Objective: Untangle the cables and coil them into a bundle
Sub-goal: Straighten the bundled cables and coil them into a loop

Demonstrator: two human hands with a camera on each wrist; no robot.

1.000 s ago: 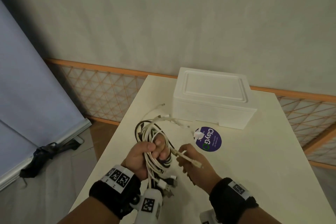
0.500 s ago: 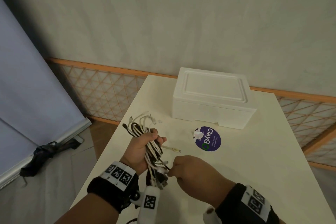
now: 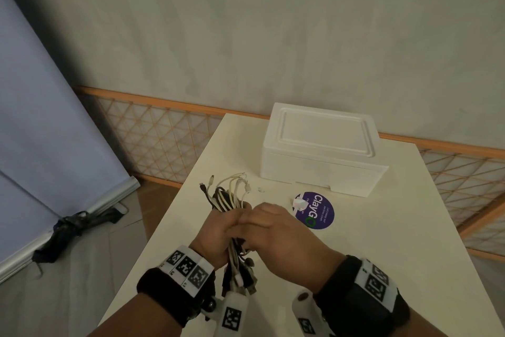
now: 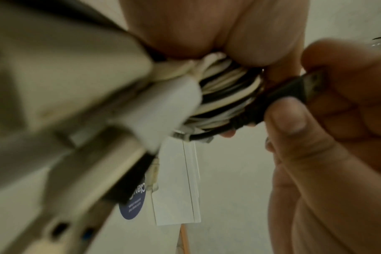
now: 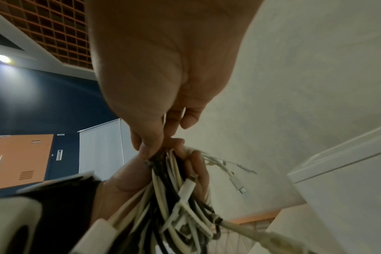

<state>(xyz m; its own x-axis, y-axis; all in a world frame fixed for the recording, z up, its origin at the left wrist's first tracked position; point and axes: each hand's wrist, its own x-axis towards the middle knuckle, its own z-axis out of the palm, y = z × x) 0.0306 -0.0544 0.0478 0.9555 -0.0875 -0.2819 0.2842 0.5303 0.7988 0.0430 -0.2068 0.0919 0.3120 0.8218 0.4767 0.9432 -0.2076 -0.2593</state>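
cables (image 3: 232,200): white and black, bunched | left hand (image 3: 216,230) grips

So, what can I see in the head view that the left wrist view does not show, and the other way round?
Only the head view shows the loose plug ends fanning out above the left hand, both wrist bands, the fence and the whole white foam box on the table.

Only the left wrist view shows the right hand pinching a black plug against the bundle.

Both show the cable bundle, the two hands meeting on it, and the purple sticker.
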